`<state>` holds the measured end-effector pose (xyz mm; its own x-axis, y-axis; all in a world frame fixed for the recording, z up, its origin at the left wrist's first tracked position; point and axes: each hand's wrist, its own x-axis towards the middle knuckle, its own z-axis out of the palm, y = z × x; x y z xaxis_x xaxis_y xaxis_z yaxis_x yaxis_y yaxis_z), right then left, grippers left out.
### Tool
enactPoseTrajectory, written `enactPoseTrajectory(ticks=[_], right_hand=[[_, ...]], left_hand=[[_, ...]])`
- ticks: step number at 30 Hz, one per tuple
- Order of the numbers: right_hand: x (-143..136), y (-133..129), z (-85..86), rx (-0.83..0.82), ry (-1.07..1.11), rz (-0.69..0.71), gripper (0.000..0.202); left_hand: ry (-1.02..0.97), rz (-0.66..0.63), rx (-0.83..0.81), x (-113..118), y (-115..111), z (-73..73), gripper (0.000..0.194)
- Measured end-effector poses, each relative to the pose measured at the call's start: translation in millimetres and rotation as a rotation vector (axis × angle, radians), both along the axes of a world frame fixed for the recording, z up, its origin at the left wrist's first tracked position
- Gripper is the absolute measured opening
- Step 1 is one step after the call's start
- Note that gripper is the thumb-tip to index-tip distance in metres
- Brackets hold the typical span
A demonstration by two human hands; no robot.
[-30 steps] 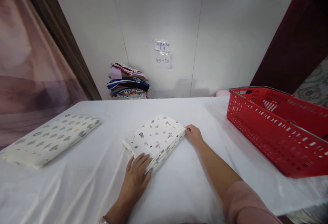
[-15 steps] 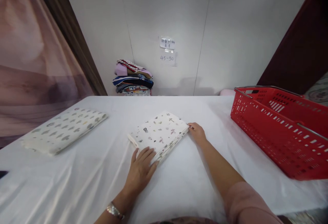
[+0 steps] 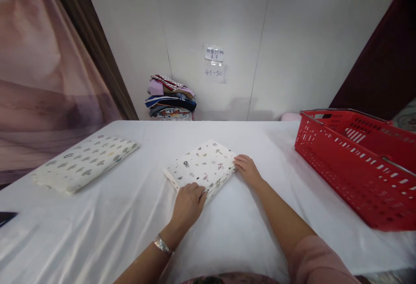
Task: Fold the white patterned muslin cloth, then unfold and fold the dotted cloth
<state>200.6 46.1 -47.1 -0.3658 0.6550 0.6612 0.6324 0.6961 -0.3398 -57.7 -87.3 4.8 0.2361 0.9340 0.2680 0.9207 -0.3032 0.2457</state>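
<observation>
A folded white cloth (image 3: 201,162) with small plant and insect prints lies at the middle of the white-covered table, its layered edge facing me on the right. My left hand (image 3: 189,204) is at its near corner, fingers together and curled over the edge. At the right corner, my right hand (image 3: 247,169) has its fingers on top of the cloth, closed on the edge; the thumb is hidden. Another folded cloth (image 3: 87,160), white with grey cloud-like shapes, rests on the left of the table, apart from my hands.
A red plastic basket (image 3: 354,167) with metal handles stands on the right of the table (image 3: 240,240). Behind the far edge is a stack of folded fabrics (image 3: 171,99) by the wall. A dark flat object (image 3: 6,218) shows at the left edge.
My left hand has shifted right along the near edge, its fingers now drawn together. My right fingers have moved from pinching the corner tip to lying over the corner.
</observation>
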Motion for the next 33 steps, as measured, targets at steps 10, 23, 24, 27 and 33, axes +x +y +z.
enactPoseTrajectory(ticks=[10, 23, 24, 27, 33], right_hand=[[-3, 4, -4.5, -0.026, 0.019, -0.012, 0.02], [2, 2, -4.5, -0.039, 0.018, 0.047, 0.018], [2, 2, -3.8, -0.038, 0.016, 0.044, 0.018], [2, 0, -1.5, -0.04, 0.012, 0.031, 0.017], [3, -1, -2.2, -0.071, 0.032, 0.018, 0.02]], left_hand=[[-0.013, 0.02, 0.017, 1, 1, -1.5, 0.028], [-0.011, -0.155, 0.176, -7, -4, -18.7, 0.025], [-0.011, -0.152, 0.171, -7, -4, -19.2, 0.025], [-0.023, -0.149, 0.166, -7, -5, -20.3, 0.025], [-0.054, -0.134, 0.112, -6, -5, -11.9, 0.029]])
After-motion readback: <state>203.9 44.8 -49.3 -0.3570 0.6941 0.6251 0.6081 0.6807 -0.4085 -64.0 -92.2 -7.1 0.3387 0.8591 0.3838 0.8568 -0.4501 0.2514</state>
